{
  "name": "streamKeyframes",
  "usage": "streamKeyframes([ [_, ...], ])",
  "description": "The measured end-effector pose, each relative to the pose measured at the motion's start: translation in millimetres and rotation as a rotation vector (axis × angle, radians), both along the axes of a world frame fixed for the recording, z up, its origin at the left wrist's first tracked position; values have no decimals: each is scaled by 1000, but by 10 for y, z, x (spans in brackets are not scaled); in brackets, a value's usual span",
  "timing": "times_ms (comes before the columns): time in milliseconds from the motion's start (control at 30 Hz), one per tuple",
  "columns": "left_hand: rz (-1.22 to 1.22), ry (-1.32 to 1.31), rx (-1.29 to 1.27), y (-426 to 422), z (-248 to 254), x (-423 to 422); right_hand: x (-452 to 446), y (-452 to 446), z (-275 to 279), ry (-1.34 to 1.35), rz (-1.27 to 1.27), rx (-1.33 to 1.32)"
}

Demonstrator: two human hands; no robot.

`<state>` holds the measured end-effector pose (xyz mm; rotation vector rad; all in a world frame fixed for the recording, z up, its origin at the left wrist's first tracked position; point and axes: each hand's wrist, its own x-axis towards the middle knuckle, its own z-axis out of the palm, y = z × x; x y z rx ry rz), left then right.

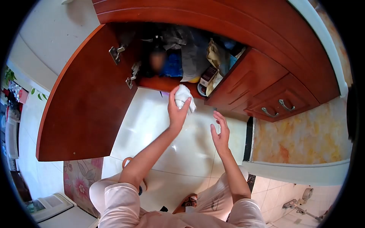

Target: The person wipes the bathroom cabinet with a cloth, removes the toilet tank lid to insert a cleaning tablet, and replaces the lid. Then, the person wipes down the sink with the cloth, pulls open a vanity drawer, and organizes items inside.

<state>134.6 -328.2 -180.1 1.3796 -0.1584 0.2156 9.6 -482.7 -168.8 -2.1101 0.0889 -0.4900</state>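
Observation:
A crumpled white cloth (184, 98) is gripped in my left hand (178, 110), thumb on one side and fingers on the other, just in front of the open cabinet's bottom edge (163, 84). My right hand (221, 133) hovers over the floor to the right of it, fingers apart and holding nothing. Inside the cabinet are a blue package (173, 65), a grey bag (193, 57), a dark box (208, 76), a brownish wrapper (216, 55) and a roll of tape or similar round item (201, 89).
The red-brown cabinet door (83, 98) stands wide open at left, its hinges showing. Closed doors with metal handles (286, 105) are at right. Below lie a tiled floor (182, 152) and a floral mat (81, 182). A shower fixture (304, 209) shows lower right.

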Motion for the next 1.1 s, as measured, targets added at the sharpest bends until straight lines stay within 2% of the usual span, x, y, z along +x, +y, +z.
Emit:
streamKeyframes([
  [100, 72, -430, 656, 72, -51, 287, 72, 45, 68, 12, 16, -198],
  [200, -19, -496, 845, 125, -163, 362, 325, 240, 71, -24, 92, -341],
  [267, -14, -431, 744, 101, -142, 413, 570, 337, 97, -82, 95, -343],
  [367, -54, -249, 550, 181, -192, 643, 949, 470, 129, -66, 15, 0],
  [467, -256, -41, 106, 328, -336, 797, 1362, 616, -33, -59, -15, 407],
  [500, -295, 25, 1, 377, -351, 818, 1467, 648, 12, 19, -16, 676],
  [600, -322, 74, -72, 428, -330, 818, 1703, 655, 217, 25, 51, 1081],
  [633, -315, 28, -21, 442, -371, 823, 1739, 632, 346, -1, 33, 1142],
  [733, -365, 20, -19, 457, -428, 789, 1897, 501, 550, -121, 31, 1164],
  [867, -363, -35, 7, 476, -419, 783, 2178, 242, 759, -195, 61, 967],
  [1000, -342, -16, 58, 482, -345, 764, 2413, 190, 1119, -215, -115, 774],
  [1100, -184, -356, 310, 418, -232, 847, 2523, 171, 1010, -310, -159, 686],
])
